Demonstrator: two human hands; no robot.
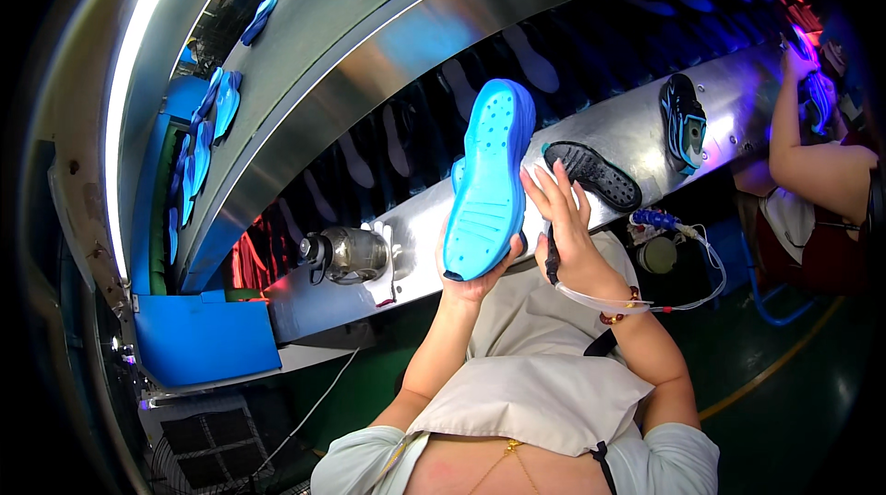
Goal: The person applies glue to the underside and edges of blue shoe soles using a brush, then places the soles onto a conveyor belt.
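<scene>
A bright blue shoe sole (489,172) stands tilted up in front of me, its dotted and ribbed face visible. My left hand (472,286) grips its lower end from behind, so most of those fingers are hidden. Close to the sole's right edge is my right hand (580,255), its fingers stretched up and apart. A slim black tool (552,260) with a clear tube (600,303) lies between its thumb and palm; the tool's tip cannot be made out. Just beyond that hand, a black sole (593,174) rests on the metal ledge (425,260).
A black and teal shoe (683,124) sits farther right on the ledge. At left stands a metal-topped bottle (351,255). Blue soles (226,103) lie on the curved conveyor (314,43). A blue coiled hose (653,218) hangs by the ledge. Another person's arm (812,163) works at far right.
</scene>
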